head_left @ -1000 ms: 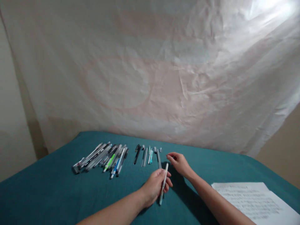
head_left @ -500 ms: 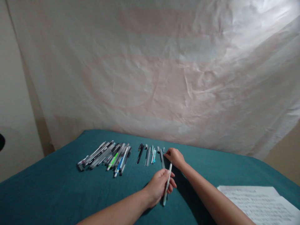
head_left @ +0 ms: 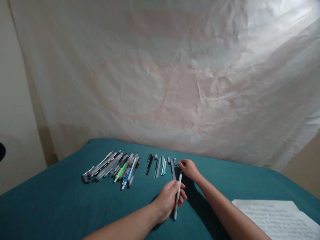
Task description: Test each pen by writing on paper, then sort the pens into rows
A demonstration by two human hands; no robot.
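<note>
My left hand is closed around a slim white pen, held upright at a slant with its dark tip at the top. Farther back on the cloth, my right hand rests with loosely bent fingers and nothing visible in them. A small clear pen cap lies just left of its fingertips, apart from them. Beside that cap are a grey pen barrel and a small grey cap. To their left lie a white-and-turquoise pen, a clear barrel and a black pen.
A heap of pens, mostly clear and black with a green and a blue one, lies on the left of the teal cloth. Written paper sheets lie at the front right. A pale sheet hangs behind the table.
My right hand has drawn slightly right, off the small clear cap, which stays on the cloth. My left hand tips the white pen a little more to the left.
</note>
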